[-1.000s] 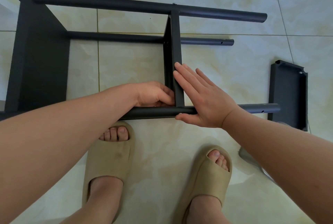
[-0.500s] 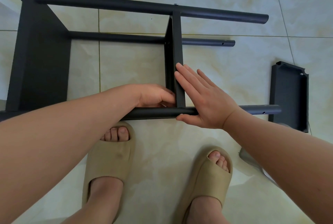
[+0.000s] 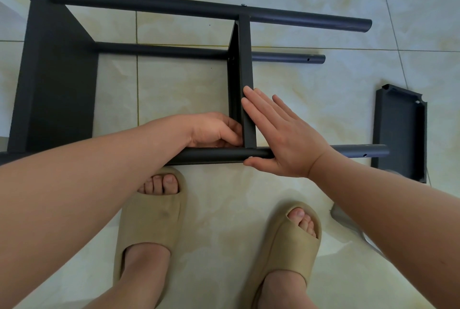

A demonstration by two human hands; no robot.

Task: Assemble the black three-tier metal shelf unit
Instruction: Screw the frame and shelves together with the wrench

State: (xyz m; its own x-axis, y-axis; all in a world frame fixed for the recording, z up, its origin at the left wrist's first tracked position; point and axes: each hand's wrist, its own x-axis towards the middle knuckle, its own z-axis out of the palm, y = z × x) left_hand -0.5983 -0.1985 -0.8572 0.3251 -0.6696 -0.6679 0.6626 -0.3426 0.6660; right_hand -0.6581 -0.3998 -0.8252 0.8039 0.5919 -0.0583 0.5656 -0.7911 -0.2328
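The black shelf unit lies on its side on the tiled floor. One tier is fixed at its left end and a middle tier stands between the long poles. My left hand has its fingers curled at the inner corner where the middle tier meets the near pole; what its fingertips hold is hidden. My right hand lies flat, fingers straight, against the right face of the middle tier and over the near pole. A third loose tier lies on the floor to the right.
My two feet in beige slippers stand just in front of the near pole. A shiny metal object shows partly under my right forearm. Pale tiled floor surrounds the frame.
Both hands stay at the middle tier's near corner; only the view shifts slightly.
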